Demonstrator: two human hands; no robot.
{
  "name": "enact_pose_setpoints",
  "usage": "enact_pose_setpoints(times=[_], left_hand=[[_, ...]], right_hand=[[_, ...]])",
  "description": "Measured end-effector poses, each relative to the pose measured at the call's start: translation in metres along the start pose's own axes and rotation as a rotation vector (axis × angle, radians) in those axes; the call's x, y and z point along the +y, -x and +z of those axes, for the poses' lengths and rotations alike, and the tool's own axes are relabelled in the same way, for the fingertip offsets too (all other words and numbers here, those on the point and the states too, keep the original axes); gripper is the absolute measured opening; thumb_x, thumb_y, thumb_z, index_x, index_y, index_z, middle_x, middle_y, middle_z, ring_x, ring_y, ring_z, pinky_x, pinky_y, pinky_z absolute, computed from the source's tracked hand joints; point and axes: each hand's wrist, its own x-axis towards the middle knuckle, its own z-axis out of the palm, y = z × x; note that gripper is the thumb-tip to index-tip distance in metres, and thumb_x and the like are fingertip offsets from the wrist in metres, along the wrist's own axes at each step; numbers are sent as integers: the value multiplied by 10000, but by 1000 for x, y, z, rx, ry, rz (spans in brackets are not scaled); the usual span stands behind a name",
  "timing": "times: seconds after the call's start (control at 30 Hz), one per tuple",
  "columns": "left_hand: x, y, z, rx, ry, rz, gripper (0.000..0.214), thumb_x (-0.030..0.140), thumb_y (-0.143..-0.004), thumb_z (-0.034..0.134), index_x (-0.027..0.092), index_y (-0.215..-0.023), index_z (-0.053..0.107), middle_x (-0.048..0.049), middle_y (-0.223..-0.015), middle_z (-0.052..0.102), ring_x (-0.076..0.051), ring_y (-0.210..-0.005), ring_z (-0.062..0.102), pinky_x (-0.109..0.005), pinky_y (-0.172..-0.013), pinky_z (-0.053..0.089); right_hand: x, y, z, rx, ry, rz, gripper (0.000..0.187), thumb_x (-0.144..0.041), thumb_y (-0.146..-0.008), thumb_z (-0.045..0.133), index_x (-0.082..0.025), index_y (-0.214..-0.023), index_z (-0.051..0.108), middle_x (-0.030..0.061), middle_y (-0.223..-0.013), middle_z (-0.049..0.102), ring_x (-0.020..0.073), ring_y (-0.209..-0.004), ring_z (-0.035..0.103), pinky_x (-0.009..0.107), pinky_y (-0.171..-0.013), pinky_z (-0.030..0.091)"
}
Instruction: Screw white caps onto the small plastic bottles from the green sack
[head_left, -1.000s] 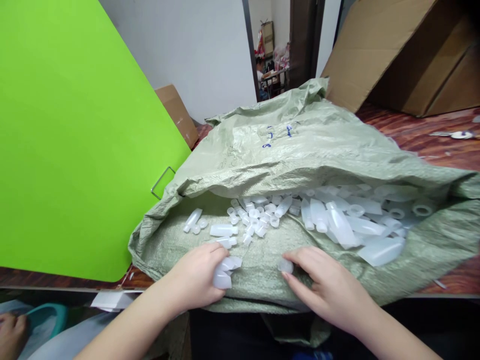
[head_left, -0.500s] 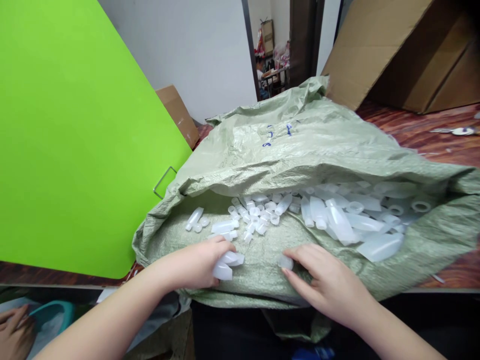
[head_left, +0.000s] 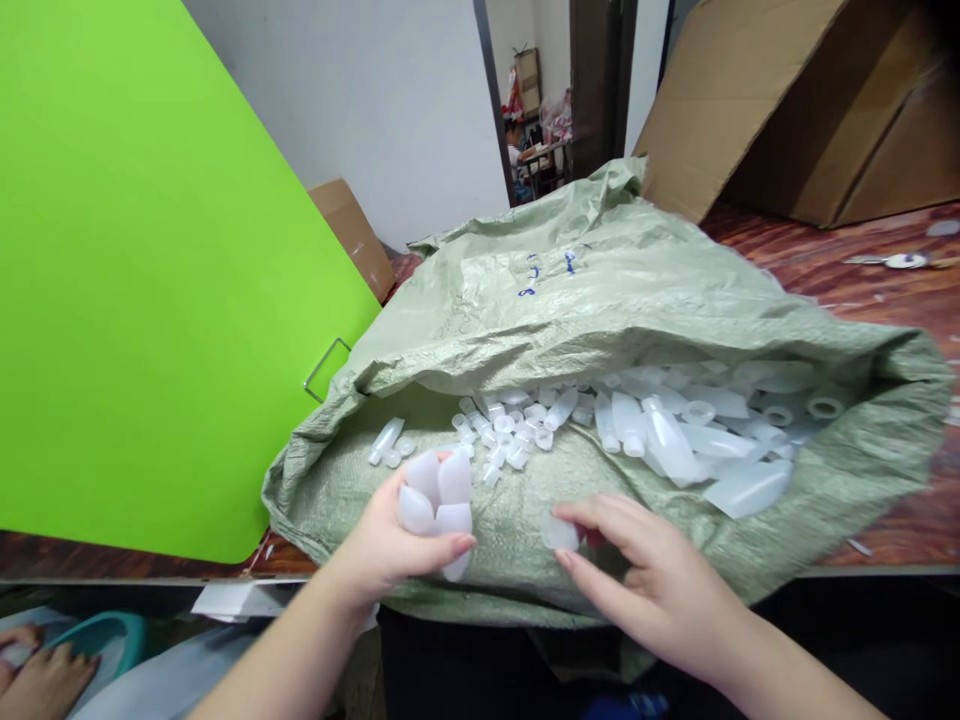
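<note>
In my left hand (head_left: 390, 545) is a bundle of several translucent white plastic tubes (head_left: 437, 495), their flat ends turned up toward me. My right hand (head_left: 645, 575) pinches a small round translucent piece (head_left: 559, 532) between thumb and fingertips, just right of the bundle and apart from it. Both hands are over the front of an open pale green woven sack (head_left: 517, 570). Small white caps (head_left: 506, 430) lie heaped inside its mouth, and larger white tubes (head_left: 671, 440) are piled to the right. One loose tube (head_left: 386, 441) rests at the left.
A bright green panel (head_left: 142, 280) stands at the left. Cardboard boxes (head_left: 735, 90) sit behind the sack at right, near keys (head_left: 904, 260) on the wood-patterned table (head_left: 847, 280). At lower left, another person's hands (head_left: 52, 670) are by a teal basin (head_left: 131, 635).
My left hand has turned and lifted slightly, so the tube ends now face me. My right hand has shifted slightly left with the round piece, whose flat side shows more.
</note>
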Motion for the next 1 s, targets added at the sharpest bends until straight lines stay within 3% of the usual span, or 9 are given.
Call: enact_pose_setpoints(times=[0.13, 0.23, 0.33, 0.47, 0.57, 0.63, 0.73, 0.8, 1.0], left_hand=[[-13, 6, 49, 269, 594, 111, 472, 262, -483, 821, 192, -906, 625, -15, -787, 639, -138, -672, 595, -205, -603, 480], [-14, 2, 79, 455, 816, 130, 454, 220, -499, 810, 212, -911, 620, 24, -796, 639, -103, -662, 599, -176, -619, 482], [-11, -3, 95, 515, 941, 82, 409, 179, -506, 798, 183, -874, 619, 32, -753, 631, -84, -637, 591, -157, -602, 475], [-9, -6, 105, 580, 1031, 68, 364, 128, -514, 788, 173, -829, 609, 41, -725, 618, -76, -623, 588, -148, -584, 470], [-10, -7, 108, 599, 1058, 30, 332, 119, -548, 768, 161, -835, 606, 30, -733, 617, -81, -628, 590, -159, -593, 475], [-12, -7, 110, 596, 1066, 16, 323, 121, -556, 762, 159, -833, 602, 26, -732, 616, -86, -631, 592, -165, -591, 475], [-15, -7, 109, 547, 1042, 5, 338, 144, -555, 767, 172, -849, 601, 22, -748, 622, -97, -637, 599, -179, -587, 476], [-18, -4, 109, 515, 1017, -4, 365, 170, -548, 778, 180, -868, 603, 15, -781, 632, -108, -667, 607, -187, -602, 479], [-24, 2, 113, 508, 1025, -42, 398, 182, -523, 802, 163, -872, 612, 7, -786, 631, -101, -679, 599, -178, -611, 478]], right_hand=[[-14, 1, 7, 9, -100, 44, 173, -260, -817, 544, -235, -987, 567, 51, -982, 621, 155, -813, 610, 242, -658, 517], [-16, 0, 14, 11, -132, 84, 180, -231, -804, 552, -226, -982, 579, 29, -863, 642, 151, -755, 617, 255, -663, 527], [-16, 1, 20, 99, -121, 61, 145, -202, -793, 565, -210, -936, 581, 19, -798, 637, 148, -734, 619, 262, -671, 536], [-10, 9, 28, 330, 112, -174, 247, -115, -819, 537, -202, -1050, 557, 66, -935, 646, 172, -859, 630, 290, -740, 545], [-3, 15, 33, 417, 291, -369, 405, -56, -817, 521, -221, -1187, 511, 81, -1015, 640, 199, -956, 618, 329, -794, 541], [2, 17, 35, 435, 302, -393, 445, -52, -813, 527, -242, -1215, 500, 68, -991, 644, 200, -940, 629, 330, -776, 551], [7, 16, 35, 482, 208, -301, 409, -66, -812, 545, -249, -1178, 530, 69, -961, 627, 186, -885, 644, 307, -725, 566], [11, 17, 31, 476, 183, -285, 404, -60, -814, 541, -238, -1177, 529, 83, -980, 614, 182, -886, 642, 304, -726, 567], [17, 25, 18, 314, 413, -479, 403, -73, -823, 540, -247, -1187, 535, 69, -1012, 652, 213, -957, 628, 346, -795, 542]])
